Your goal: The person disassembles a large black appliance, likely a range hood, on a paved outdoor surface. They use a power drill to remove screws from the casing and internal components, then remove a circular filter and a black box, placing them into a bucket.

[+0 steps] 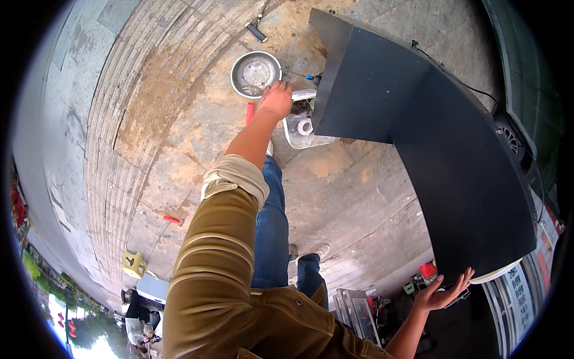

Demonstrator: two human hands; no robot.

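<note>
My left hand (277, 100) reaches forward to the near right rim of a round metal bowl (235, 79) on the ground. Its fingers are curled together; whatever they may hold is hidden. Small pieces lie inside the bowl, too small to tell apart. Beside that hand stands a white plastic bin (296, 141) with a roll of white tape (305, 126) and dark small items in it. My right hand (441, 293) is open, fingers spread, by the near edge of a large dark grey L-shaped panel structure (460, 161).
A red-handled tool (250, 112) lies below the bowl, a black-and-yellow-handled tool (257, 32) beyond it. Another red-handled tool (173, 220) rests on the paving at left, near a yellow container (134, 264). Metal frames (357, 312) stand near me; a vehicle wheel (508, 140) shows behind the panel.
</note>
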